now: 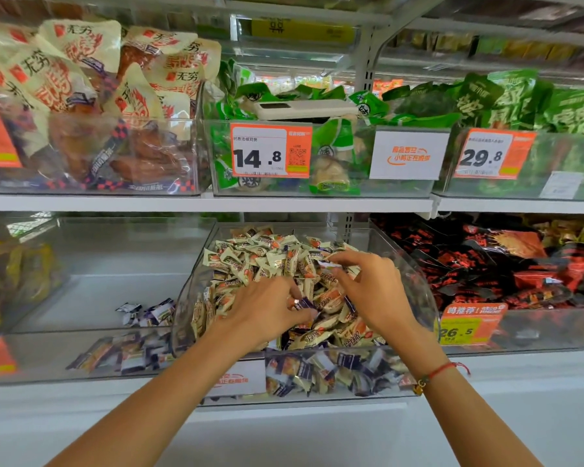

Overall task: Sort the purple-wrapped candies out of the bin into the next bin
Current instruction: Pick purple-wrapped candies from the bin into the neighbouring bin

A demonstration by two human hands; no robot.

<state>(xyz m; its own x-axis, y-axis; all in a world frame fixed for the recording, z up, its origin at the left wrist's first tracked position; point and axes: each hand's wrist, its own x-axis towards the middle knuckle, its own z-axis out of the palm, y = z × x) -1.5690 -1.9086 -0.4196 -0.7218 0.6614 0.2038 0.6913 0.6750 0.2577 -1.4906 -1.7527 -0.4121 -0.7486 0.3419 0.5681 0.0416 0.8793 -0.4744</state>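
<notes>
Left hand (267,308) fingers pinching purple-wrapped candy (302,303) atop cream-wrapped pile in clear bin (429,298), lifting it free. Right hand (368,288) fingers curling, raking pile beside it. Sorted purple candies (149,311) lying left of fingers in neighbouring bin (81,352).

Both forearms were bare to the frame's edge, with no sleeves showing. The right wrist wore a thin red cord bracelet (439,370) carrying a few small dark and green beads and a little gold-coloured charm, its loose red end sticking outward.
</notes>
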